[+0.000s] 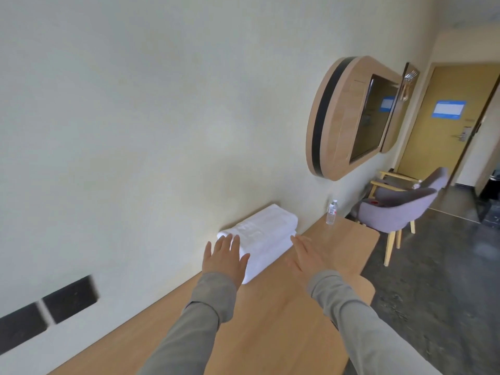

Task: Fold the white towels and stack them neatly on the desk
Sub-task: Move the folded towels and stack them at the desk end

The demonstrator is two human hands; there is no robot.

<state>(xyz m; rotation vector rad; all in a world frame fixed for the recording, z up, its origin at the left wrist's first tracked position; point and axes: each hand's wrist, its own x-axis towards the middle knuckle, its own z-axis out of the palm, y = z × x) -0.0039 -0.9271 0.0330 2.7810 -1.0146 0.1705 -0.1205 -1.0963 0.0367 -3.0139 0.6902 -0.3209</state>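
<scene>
Your left hand [226,259]: fingers straight and fanned wide, holding nothing, laid over the near end of the stack of folded white terry towels [266,228]. Your right hand [301,255]: fingers straight and close together, also empty, set along the stack's right flank (blurred, so contact is uncertain). You look to be squaring the pile from two sides rather than gripping it; flat palms suit that.

The stack lies just beyond both sets of fingertips on the light wooden desk [284,320], its far side tight against the cream wall [135,131]. Several layers, edges roughly even. The task looks near done.

Further out past your right fingertips: a clear plastic water bottle [332,212], upright, well apart from the towels. Beyond the desk end: grey upholstered chairs with pale wooden legs [392,212]. High above the fingertips: a rounded wooden wall panel with a dark screen [351,117]. Nothing sits between your fingers and the stack, and the wall stops any push away from you.
</scene>
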